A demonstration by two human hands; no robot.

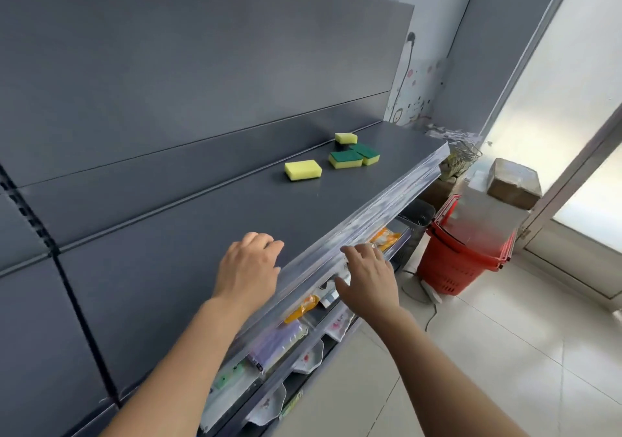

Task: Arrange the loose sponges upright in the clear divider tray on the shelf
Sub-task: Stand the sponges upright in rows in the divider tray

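Left hand [247, 263]: palm down over the near part of the grey shelf top [161, 255], fingers loosely curled, nothing in it. I cannot tell whether the fingertips touch the surface.

Right hand [365, 278]: just right of the left, at the shelf's front edge. Its fingers are spread and fairly straight across the clear front strip [370, 208], and it holds nothing. The strip is smeared by motion blur, so I cannot read its detail.

Under the right hand the lower shelf [313, 342] shows, crowded with packets, an orange packet [301, 307] among them. That side is tight.

Ahead of the left hand the shelf top runs bare and flat, open room all the way to the sponges.

The sponges are well ahead and to the right of both hands, all lying flat. The yellow sponge [303, 170] lies alone and nearest. Past it to the right is a green-topped sponge [345, 159] with a second green-topped sponge [367, 153] touching it, near the front edge. Behind them the rear yellow sponge [346, 138] sits partly on something dark that I cannot identify.

Left of the left hand the grey back panel [168, 83] rises straight from the shelf's rear edge.

To the right of the right hand, beyond the shelf, there is a pale tiled floor [505, 352]. On it are stacked red baskets [461, 261], with a cardboard box [513, 182] above them. Bright frosted glazing lies at the far right.
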